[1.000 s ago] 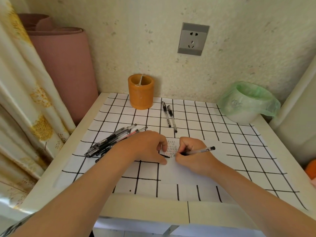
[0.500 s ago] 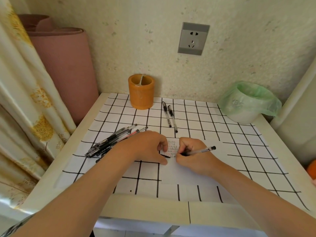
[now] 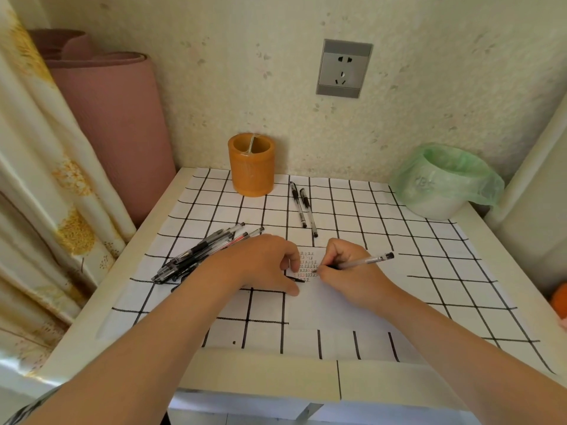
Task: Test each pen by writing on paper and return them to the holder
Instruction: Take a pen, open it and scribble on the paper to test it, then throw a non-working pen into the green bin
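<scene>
Right hand (image 3: 349,276) fingers pinch pen (image 3: 365,261) on paper (image 3: 322,308); left hand (image 3: 260,262) fingers grip a cap (image 3: 295,279).

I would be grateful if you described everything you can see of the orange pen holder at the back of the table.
The orange pen holder is a squat, open-topped cylinder, amber and slightly glossy, perhaps plastic. It stands upright on the back left of the checked cloth, close to the wall. A pale thin strip of unclear kind crosses its mouth. No pen sticks up above the rim. Nothing but the cloth touches it; two pens lie apart to its right.
</scene>
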Available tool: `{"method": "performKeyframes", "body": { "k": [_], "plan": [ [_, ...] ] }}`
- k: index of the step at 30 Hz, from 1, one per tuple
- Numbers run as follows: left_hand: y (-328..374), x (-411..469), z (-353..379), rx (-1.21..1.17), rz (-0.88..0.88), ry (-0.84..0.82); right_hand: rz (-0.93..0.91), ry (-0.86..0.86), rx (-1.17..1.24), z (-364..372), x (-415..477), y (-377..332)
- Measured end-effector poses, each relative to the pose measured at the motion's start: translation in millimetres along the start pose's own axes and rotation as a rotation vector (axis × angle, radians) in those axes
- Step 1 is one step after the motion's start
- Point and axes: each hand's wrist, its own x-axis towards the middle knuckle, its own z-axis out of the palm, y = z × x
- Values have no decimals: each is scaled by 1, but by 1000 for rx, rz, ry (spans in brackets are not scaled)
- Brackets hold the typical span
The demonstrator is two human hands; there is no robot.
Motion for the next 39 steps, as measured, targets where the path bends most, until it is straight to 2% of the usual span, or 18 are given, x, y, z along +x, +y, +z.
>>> {"method": "performKeyframes", "body": {
  "k": [6, 9, 11, 13, 15, 18, 22, 25, 39],
  "plan": [
    [-6, -3, -5, -64, -17, -33, 50, 76, 184, 1, 5, -5],
    [-8, -2, -7, -58, -14, -37, 11, 48, 203, -2, 5, -5],
    [-8, 0, -8, -52, -7, -3, -4, 37, 267, -4, 7, -9],
    [-9, 1, -10, -64, -9, 66, 66, 56, 426, -8, 10, -16],
    [-12, 3, -12, -87, -5, 129, 89, 67, 472, -14, 12, -20],
    [-18, 6, -14, -125, -20, 186, 60, 77, 346, -23, 13, -22],
    [-18, 6, -15, -102, 0, 224, -38, 63, -69, -29, 14, -17],
    [-14, 5, -15, -115, 5, 225, -46, 39, -269, -25, 13, -11],
    [-1, -1, -14, -73, 19, 232, -65, 65, -429, -15, 14, -6]
  ]
}}
